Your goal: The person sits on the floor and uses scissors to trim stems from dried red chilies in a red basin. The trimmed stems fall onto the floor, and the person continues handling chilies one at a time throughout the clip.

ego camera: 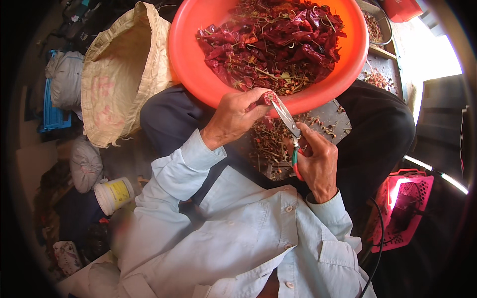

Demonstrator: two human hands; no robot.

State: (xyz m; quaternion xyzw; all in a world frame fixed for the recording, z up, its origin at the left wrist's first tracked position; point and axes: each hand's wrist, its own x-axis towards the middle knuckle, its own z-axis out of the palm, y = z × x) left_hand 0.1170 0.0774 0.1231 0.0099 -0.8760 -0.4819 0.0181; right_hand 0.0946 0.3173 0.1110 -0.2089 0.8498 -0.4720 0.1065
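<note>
My left hand pinches a dried red chili pepper by its body, just over the near rim of an orange-red plastic basin. In my right hand is a pair of scissors with red and green handles. Their blades look closed or nearly so, and the tip meets the end of the pepper. A heap of dried red chilies with stems fills much of the basin. Cut stems and bits lie on the surface between my knees, partly hidden by my right hand and the scissors.
A woven sack gapes left of the basin. Beyond it are tied grey bags, a blue plastic crate and a white tub. On the right stand a pink plastic basket beside a black cable, and a tray of scraps.
</note>
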